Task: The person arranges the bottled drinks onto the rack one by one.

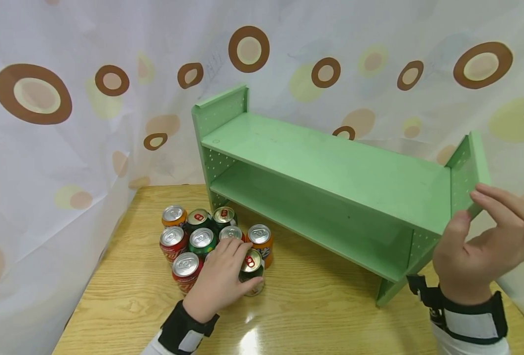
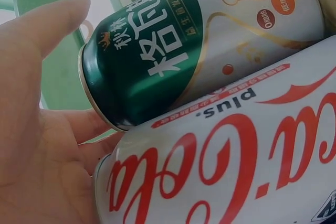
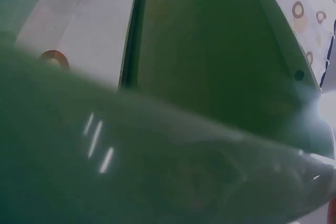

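Note:
My left hand point(image 1: 222, 276) reaches over the near right of a cluster of drink cans. Its fingers lie along the far side of a green-and-white can point(image 1: 250, 266) with a gold top and red tab. The thumb is spread at the near side; in the left wrist view it stands apart from this can point(image 2: 147, 66). A white Coca-Cola Plus can point(image 2: 236, 156) lies close beside it there. My right hand point(image 1: 488, 241) pinches the front corner of the green shelf's right end panel point(image 1: 462, 172), thumb on the inner side.
The two-tier green shelf point(image 1: 333, 162) stands slantwise on the wooden table point(image 1: 315, 315). Red cans point(image 1: 186, 268), a green can point(image 1: 202, 241) and an orange can point(image 1: 260, 239) crowd near its left end. A patterned sheet point(image 1: 155, 49) hangs behind and at the left.

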{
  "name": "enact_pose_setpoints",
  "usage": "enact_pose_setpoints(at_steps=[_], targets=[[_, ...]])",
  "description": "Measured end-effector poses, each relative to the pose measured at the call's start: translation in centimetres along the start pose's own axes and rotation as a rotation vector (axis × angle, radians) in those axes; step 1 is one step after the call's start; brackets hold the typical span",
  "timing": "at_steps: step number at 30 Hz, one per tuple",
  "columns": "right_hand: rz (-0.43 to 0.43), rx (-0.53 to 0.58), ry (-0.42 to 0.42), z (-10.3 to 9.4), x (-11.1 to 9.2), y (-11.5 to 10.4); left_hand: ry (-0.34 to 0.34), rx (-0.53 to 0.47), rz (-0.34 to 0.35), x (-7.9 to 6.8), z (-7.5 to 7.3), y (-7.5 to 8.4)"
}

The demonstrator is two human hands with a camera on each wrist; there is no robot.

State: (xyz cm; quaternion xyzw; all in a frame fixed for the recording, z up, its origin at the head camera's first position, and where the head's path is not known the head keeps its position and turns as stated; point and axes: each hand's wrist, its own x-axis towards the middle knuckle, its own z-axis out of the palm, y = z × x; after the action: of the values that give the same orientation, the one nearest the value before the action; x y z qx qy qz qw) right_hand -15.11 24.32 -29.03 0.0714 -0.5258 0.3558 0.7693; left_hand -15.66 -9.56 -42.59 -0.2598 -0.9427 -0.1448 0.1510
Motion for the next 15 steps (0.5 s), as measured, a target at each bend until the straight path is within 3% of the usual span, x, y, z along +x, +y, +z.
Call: enact_pose_setpoints(at_steps=[10, 15], targets=[[0.069, 0.037, -0.015, 0.40, 0.03, -0.04, 0.002, -0.019, 0.024, 0.19, 0.26, -0.10], [0.117, 0.086, -0.073, -0.03, -0.04, 0.45, 0.013, -0.008, 0.042, 0.32, 0.32, -0.04]])
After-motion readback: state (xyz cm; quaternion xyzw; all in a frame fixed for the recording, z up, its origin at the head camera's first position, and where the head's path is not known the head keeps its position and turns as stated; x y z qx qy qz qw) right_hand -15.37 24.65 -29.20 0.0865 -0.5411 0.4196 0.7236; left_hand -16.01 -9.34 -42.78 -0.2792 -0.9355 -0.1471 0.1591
